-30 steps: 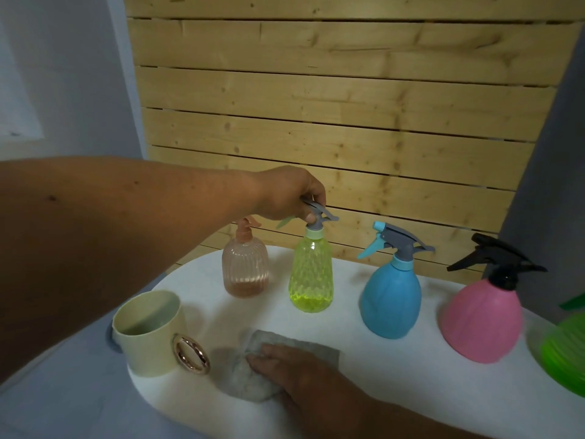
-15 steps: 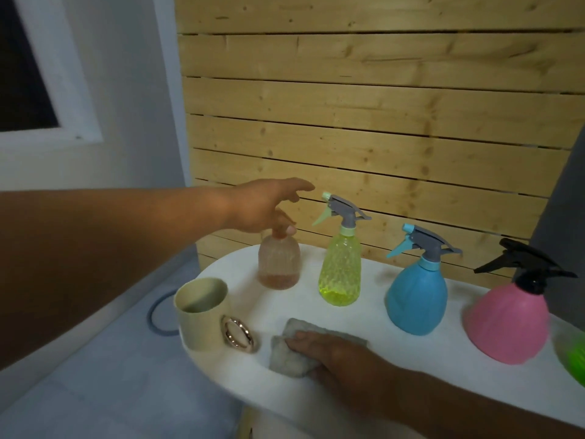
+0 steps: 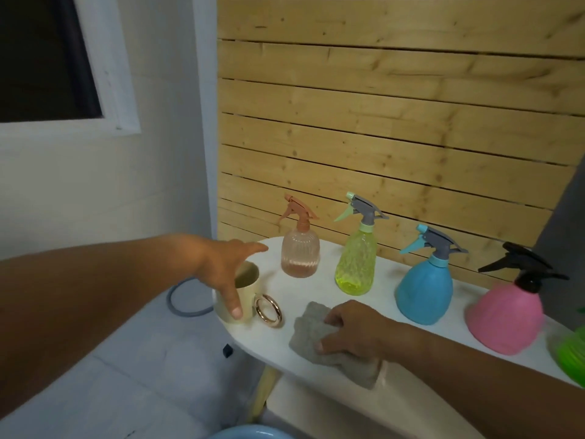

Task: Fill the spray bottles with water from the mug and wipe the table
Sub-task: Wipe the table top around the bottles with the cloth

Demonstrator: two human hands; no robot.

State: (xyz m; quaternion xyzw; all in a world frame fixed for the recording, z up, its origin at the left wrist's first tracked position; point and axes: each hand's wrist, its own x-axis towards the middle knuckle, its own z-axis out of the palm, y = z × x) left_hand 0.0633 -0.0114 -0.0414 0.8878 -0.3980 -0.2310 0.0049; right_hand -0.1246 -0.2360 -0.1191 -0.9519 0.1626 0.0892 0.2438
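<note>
Mug [image 3: 235, 294] stands at the left end of the white table [image 3: 316, 369], its gold ring handle turned to the front, and the left hand [image 3: 226, 267] is now over it with fingers spread wide and holding nothing; the thumb points down along the mug's side, but whether it touches I cannot tell. One second ago this hand pinched the trigger head of the yellow bottle [image 3: 356, 267], then it passed over the peach bottle [image 3: 300, 253], so it has left the bottles and come to the mug. All the spray heads that I can see are on their bottles. I judge that the person goes to take the mug, perhaps for the next filling. The right hand [image 3: 351, 327] stays on the grey cloth [image 3: 313, 327] near the front edge, fingers curled on it and pressing it down; the wiping looks not finished.
</note>
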